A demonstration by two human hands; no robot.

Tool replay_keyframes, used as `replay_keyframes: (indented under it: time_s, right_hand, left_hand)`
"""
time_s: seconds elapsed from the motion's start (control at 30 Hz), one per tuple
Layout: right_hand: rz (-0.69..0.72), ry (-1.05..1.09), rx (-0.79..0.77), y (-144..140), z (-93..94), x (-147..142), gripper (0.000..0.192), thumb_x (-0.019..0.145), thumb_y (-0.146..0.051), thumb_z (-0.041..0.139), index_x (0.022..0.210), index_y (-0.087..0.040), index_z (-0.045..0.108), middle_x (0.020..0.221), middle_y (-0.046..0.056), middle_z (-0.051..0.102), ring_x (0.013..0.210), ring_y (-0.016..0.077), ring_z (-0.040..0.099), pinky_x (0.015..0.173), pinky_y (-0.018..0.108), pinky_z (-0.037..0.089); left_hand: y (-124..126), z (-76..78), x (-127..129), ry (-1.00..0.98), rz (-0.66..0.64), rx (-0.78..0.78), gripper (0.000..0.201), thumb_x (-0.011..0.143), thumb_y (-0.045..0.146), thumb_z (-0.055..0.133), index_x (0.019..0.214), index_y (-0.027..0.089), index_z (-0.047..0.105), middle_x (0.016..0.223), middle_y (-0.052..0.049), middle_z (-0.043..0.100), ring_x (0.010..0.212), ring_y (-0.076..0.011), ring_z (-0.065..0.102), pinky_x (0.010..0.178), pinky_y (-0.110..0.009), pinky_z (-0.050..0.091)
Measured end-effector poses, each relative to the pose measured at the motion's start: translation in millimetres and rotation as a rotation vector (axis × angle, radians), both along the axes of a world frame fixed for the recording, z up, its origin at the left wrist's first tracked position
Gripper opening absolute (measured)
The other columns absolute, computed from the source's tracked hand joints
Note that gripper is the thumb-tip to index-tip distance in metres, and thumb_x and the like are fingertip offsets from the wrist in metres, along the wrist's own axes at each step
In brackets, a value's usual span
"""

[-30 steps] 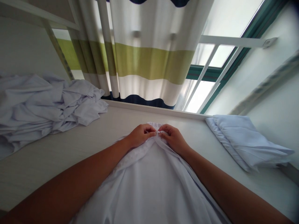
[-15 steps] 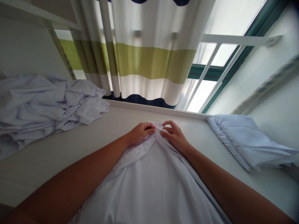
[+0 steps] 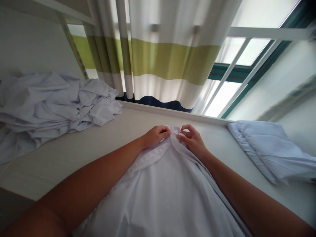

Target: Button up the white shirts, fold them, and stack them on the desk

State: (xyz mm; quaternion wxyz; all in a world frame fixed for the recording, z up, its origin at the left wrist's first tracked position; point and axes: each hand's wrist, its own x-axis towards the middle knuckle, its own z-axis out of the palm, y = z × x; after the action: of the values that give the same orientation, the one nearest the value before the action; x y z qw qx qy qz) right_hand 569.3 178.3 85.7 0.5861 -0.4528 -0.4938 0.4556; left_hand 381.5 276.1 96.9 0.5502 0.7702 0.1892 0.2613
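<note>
On the table [image 3: 74, 154], the left hand [image 3: 155, 136] and the right hand [image 3: 192, 141] both pinch the top edge of a white cloth [image 3: 160, 194], fingertips almost touching.

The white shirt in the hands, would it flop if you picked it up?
Probably floppy: the white shirt drapes in soft folds where the left hand and right hand pinch its top edge. It looks thin, so likely light. It should not roll or tip.

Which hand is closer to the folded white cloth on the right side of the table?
Right. The right hand pinches the white garment at mid-table, on the side toward the folded cloth; the left hand grips it farther away.
</note>
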Motion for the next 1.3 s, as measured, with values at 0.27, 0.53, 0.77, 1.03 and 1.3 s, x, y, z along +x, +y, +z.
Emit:
replay_keyframes:
  time_s: [0.27,0.53,0.77,1.03,1.3]
  right_hand:
    - [-0.006,-0.108,0.01,-1.7,-1.7,-1.8,0.037,0.078,-0.039,0.079,0.097,-0.026,0.05,0.073,-0.004,0.067,0.052,0.0095,0.049,0.046,0.02,0.033]
    - [-0.018,-0.021,0.037,-0.6,-0.7,-2.1,0.039,0.075,-0.039,0.081,0.092,-0.026,0.049,0.076,-0.003,0.069,0.054,0.0105,0.053,0.046,0.021,0.037]
    - [-0.042,-0.012,0.03,3.7,-6.6,1.6,0.037,0.076,-0.041,0.08,0.094,-0.026,0.051,0.08,-0.003,0.07,0.054,0.0106,0.052,0.048,0.022,0.037]
    - [-0.05,-0.003,0.048,7.1,-5.1,2.3,0.038,0.076,-0.041,0.079,0.095,-0.025,0.05,0.074,-0.004,0.067,0.052,0.0103,0.048,0.049,0.023,0.035]
    - [-0.115,-0.059,0.128,9.8,-3.5,4.7,0.031,0.076,-0.036,0.075,0.094,-0.024,0.053,0.078,-0.004,0.064,0.064,0.0129,0.053,0.06,0.026,0.041]
  left_hand:
    - [-0.4,-1.7,0.0,-0.014,-0.018,0.0,0.031,0.089,0.044,0.059,0.085,0.014,0.065,0.074,0.002,0.054,0.069,-0.0118,0.045,0.066,-0.025,0.036]
    - [-3.9,-0.1,2.1,-0.026,0.056,0.035,0.028,0.089,0.04,0.059,0.08,0.014,0.064,0.07,0.002,0.051,0.067,-0.0114,0.043,0.064,-0.024,0.035]
    - [-5.8,-5.1,5.3,-0.136,0.138,-0.044,0.029,0.09,0.044,0.058,0.101,0.018,0.062,0.078,0.002,0.055,0.06,-0.0091,0.044,0.056,-0.022,0.035]
    - [-17.0,9.4,-1.0,-0.143,0.469,0.638,0.017,0.091,0.033,0.054,0.081,0.021,0.048,0.083,-0.002,0.052,0.076,-0.0158,0.05,0.072,-0.029,0.043]
    - [-55.0,85.9,-14.7,0.375,0.619,0.972,0.036,0.092,0.041,0.05,0.063,0.021,0.045,0.057,0.002,0.047,0.053,-0.0145,0.042,0.058,-0.029,0.027]
